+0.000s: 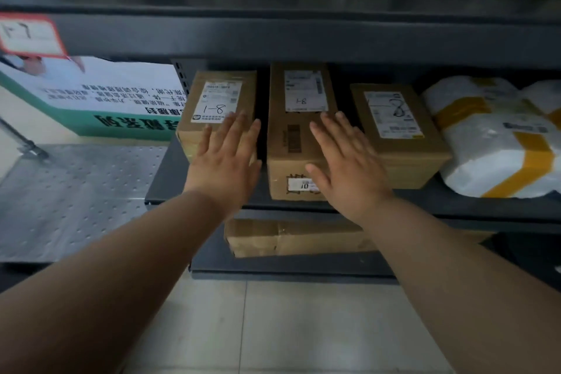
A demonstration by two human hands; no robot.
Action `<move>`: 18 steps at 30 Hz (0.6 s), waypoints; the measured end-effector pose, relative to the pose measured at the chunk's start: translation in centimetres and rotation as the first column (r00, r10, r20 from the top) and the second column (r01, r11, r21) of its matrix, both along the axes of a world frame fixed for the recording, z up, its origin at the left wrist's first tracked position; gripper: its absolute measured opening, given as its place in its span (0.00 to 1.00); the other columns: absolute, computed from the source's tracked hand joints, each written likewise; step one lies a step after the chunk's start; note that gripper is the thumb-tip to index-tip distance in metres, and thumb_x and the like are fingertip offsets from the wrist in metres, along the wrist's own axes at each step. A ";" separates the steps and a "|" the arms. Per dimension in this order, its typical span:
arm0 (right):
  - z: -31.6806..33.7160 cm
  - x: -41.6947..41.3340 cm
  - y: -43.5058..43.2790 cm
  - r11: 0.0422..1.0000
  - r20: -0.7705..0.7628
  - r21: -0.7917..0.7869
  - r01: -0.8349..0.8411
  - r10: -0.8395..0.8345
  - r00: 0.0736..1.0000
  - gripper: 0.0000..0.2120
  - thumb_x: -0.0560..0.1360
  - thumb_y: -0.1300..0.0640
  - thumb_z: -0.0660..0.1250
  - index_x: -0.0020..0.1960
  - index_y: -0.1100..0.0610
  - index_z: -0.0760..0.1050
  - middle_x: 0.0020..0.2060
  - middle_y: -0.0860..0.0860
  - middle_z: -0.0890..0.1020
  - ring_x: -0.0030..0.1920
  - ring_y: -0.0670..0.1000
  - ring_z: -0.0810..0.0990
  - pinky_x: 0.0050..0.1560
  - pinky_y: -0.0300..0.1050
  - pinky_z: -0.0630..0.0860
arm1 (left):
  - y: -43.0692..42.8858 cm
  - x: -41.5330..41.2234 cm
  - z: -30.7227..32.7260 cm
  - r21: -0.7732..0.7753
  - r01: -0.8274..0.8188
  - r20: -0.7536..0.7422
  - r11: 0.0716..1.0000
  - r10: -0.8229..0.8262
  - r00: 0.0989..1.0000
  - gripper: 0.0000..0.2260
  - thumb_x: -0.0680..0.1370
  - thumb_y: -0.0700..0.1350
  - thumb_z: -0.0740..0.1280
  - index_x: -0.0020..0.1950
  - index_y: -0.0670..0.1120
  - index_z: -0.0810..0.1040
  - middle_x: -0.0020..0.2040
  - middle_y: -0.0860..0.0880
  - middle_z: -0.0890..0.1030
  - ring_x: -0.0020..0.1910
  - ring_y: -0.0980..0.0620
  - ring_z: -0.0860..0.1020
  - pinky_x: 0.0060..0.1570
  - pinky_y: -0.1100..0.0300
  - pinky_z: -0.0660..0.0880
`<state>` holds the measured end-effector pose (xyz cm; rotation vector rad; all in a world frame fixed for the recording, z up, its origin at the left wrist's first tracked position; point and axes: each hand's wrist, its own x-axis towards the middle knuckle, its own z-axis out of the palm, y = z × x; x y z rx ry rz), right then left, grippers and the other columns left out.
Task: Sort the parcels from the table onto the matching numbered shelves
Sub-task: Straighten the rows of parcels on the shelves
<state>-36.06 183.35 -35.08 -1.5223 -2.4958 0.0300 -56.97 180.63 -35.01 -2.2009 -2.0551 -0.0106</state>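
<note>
Hands are both lying flat with straight, spread fingers, holding nothing. The left hand point(226, 161) is lying over the small brown cardboard box marked 1-8 point(212, 91), and the right hand point(346, 167) over the long brown cardboard parcel marked 8-1 point(288, 149). This parcel is sitting on the dark grey metal shelf point(455, 200) between that box and a squat brown carton marked 8 point(400, 136).

The long parcel's front end is sitting close to the shelf lip, so I judge that leaving it there is risking a tip forward. A lopsided push could also be skewing it against either neighbour or nudging the small box sideways.

Whether the palms are actually pressing the cardboard is impossible to tell. The red-bordered shelf tag point(30, 35) is blurring past reading, and the white plastic-wrapped bundles with yellow tape point(485, 146) are running off the right edge.
</note>
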 end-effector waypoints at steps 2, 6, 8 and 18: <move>-1.3 -0.5 1.0 0.999 0.004 0.039 -0.010 0.010 1.000 0.30 0.80 0.41 0.47 0.78 0.51 0.49 0.78 0.50 0.51 0.78 0.50 0.43 0.74 0.46 0.38 | 1.8 -0.7 -1.4 0.031 -0.056 -0.018 0.998 0.056 0.998 0.28 0.82 0.56 0.44 0.78 0.50 0.36 0.79 0.48 0.38 0.77 0.47 0.36 0.75 0.46 0.36; -3.1 -1.3 1.7 0.976 -0.040 0.214 -0.042 0.052 0.998 0.27 0.78 0.43 0.50 0.70 0.54 0.71 0.69 0.53 0.73 0.71 0.58 0.68 0.69 0.54 0.62 | 3.7 -2.4 -4.0 0.028 -0.151 -0.014 0.988 0.151 0.988 0.27 0.82 0.58 0.41 0.77 0.53 0.35 0.79 0.50 0.38 0.77 0.45 0.36 0.74 0.41 0.37; -3.7 -1.4 1.8 0.964 -0.053 0.262 -0.041 0.057 0.997 0.25 0.78 0.44 0.51 0.67 0.55 0.75 0.64 0.53 0.78 0.67 0.58 0.73 0.63 0.54 0.70 | 3.9 -3.2 -4.8 0.079 -0.147 0.001 0.986 0.148 0.989 0.26 0.82 0.57 0.43 0.78 0.56 0.38 0.80 0.52 0.44 0.78 0.44 0.42 0.74 0.39 0.39; -4.5 -0.8 1.2 0.906 -0.111 0.423 -0.036 0.091 0.990 0.22 0.77 0.48 0.56 0.61 0.59 0.80 0.58 0.56 0.82 0.61 0.61 0.78 0.56 0.53 0.77 | 4.4 -4.0 -5.2 0.174 -0.132 0.047 0.976 0.125 0.991 0.23 0.82 0.56 0.44 0.78 0.58 0.48 0.79 0.53 0.53 0.78 0.44 0.49 0.73 0.36 0.42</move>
